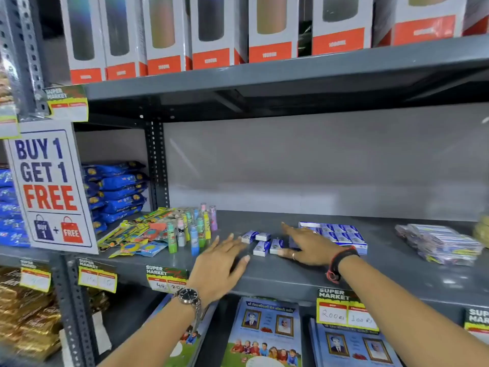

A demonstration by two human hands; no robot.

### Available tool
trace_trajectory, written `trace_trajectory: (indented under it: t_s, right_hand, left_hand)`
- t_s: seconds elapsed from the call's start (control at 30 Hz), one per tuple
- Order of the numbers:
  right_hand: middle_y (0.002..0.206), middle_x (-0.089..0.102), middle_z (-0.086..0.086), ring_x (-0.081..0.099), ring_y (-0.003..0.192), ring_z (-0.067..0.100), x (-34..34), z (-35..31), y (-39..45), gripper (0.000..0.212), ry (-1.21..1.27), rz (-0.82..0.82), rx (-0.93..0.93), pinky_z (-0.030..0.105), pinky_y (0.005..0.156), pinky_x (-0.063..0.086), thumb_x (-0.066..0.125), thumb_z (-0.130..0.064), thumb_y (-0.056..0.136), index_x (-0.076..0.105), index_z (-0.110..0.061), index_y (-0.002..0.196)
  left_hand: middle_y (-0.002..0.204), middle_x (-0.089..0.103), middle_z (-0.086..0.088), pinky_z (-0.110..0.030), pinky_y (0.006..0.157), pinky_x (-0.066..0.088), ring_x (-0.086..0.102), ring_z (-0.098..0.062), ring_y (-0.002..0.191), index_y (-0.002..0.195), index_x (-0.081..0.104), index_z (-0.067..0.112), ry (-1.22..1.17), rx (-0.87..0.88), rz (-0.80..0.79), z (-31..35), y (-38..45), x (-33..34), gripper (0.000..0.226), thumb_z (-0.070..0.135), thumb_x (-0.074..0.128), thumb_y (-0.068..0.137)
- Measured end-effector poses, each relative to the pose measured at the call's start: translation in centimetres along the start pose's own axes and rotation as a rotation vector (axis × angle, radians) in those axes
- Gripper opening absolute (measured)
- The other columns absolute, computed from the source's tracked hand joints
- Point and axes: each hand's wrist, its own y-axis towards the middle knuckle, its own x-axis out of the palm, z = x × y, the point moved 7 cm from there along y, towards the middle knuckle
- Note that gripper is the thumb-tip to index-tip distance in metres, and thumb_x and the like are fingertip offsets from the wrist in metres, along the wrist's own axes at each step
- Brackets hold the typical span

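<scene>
Several small blue-and-white boxes (pixel 260 242) lie loose on the grey metal shelf (pixel 291 276). A tray of the same boxes (pixel 341 234) sits just right of them. My left hand (pixel 219 263), with a watch on the wrist, hovers flat over the shelf with straight fingers, just left of the loose boxes. My right hand (pixel 307 247) lies flat with fingers spread between the loose boxes and the tray, its thumb touching one small box (pixel 276 246). Neither hand grips anything.
Upright coloured tubes (pixel 193 229) and flat toy packets (pixel 132 234) stand to the left. A wrapped bundle (pixel 444 243) lies at the right. Boxed bottles (pixel 211 33) fill the upper shelf. A "Buy 1 Get 1 Free" sign (pixel 49 186) hangs left. Booklets (pixel 267 335) sit below.
</scene>
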Motion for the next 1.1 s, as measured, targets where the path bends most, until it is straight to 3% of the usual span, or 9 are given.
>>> trace_trajectory:
  t_s: [0.1,0.3,0.5,0.6,0.83,0.93,1.1]
  right_hand:
    - [0.147,0.04,0.01,0.038,0.133,0.028,0.6,0.3,0.3,0.079,-0.012,-0.019,-0.002,0.042,0.108,0.035,0.046,-0.057,0.086,0.015,-0.018,0.147]
    - [0.138,0.053,0.007,0.048,0.125,0.022,0.7,0.3,0.5,0.066,0.06,0.027,-0.009,0.043,0.104,0.042,0.053,-0.052,0.085,0.034,-0.021,0.141]
    - [0.136,0.054,0.002,0.049,0.124,0.02,-2.2,2.7,-1.0,0.059,0.188,0.229,0.03,0.035,0.103,0.04,0.062,-0.05,0.08,0.048,-0.023,0.13]
    - [0.127,0.061,-0.001,0.055,0.117,0.018,-3.9,5.9,-2.5,0.051,0.28,0.328,0.096,0.025,0.093,0.039,0.067,-0.045,0.078,0.056,-0.022,0.122]
    - [0.123,0.063,0.001,0.056,0.101,0.008,-2.9,9.3,-3.4,0.045,0.365,0.255,0.189,0.018,0.083,0.041,0.066,-0.033,0.083,0.055,-0.018,0.123]
    - [0.13,0.058,0.0,0.052,0.106,0.005,-2.4,9.2,-3.0,0.046,0.379,0.21,0.176,0.019,0.088,0.038,0.063,-0.033,0.085,0.051,-0.019,0.128]
    - [0.139,0.052,0.004,0.05,0.124,0.016,-2.1,9.5,-2.4,0.053,0.399,0.131,0.217,0.026,0.099,0.038,0.061,-0.031,0.086,0.044,-0.015,0.133]
  left_hand:
    - [0.135,0.054,0.01,-0.019,0.111,0.015,0.036,-0.002,0.132,0.127,0.056,0.027,-0.061,0.009,0.041,-0.4,-1.0,0.2,0.043,0.043,0.029,0.097]
    - [0.128,0.06,0.007,-0.026,0.106,0.03,0.048,-0.007,0.124,0.123,0.06,0.024,-0.066,0.014,0.106,-0.7,-2.1,0.4,0.046,0.04,0.026,0.097]
    - [0.119,0.066,0.004,-0.032,0.096,0.045,0.06,-0.012,0.111,0.115,0.067,0.019,-0.046,0.012,0.175,-0.3,-2.6,0.1,0.044,0.034,0.03,0.095]
    - [0.115,0.068,0.002,-0.032,0.092,0.048,0.063,-0.013,0.107,0.111,0.069,0.018,-0.04,0.012,0.216,0.0,-2.7,0.0,0.044,0.032,0.031,0.094]
    - [0.115,0.068,0.005,-0.024,0.094,0.04,0.063,-0.011,0.107,0.111,0.069,0.019,-0.057,0.023,0.251,-0.2,-2.6,0.4,0.054,0.038,0.02,0.098]
    - [0.115,0.068,0.005,-0.023,0.094,0.037,0.062,-0.01,0.107,0.111,0.069,0.02,-0.055,0.019,0.256,-0.4,-2.6,0.6,0.052,0.037,0.021,0.099]
    - [0.114,0.068,0.005,-0.023,0.094,0.037,0.062,-0.011,0.107,0.111,0.069,0.02,-0.05,0.019,0.261,-0.4,-2.6,0.6,0.053,0.037,0.02,0.099]
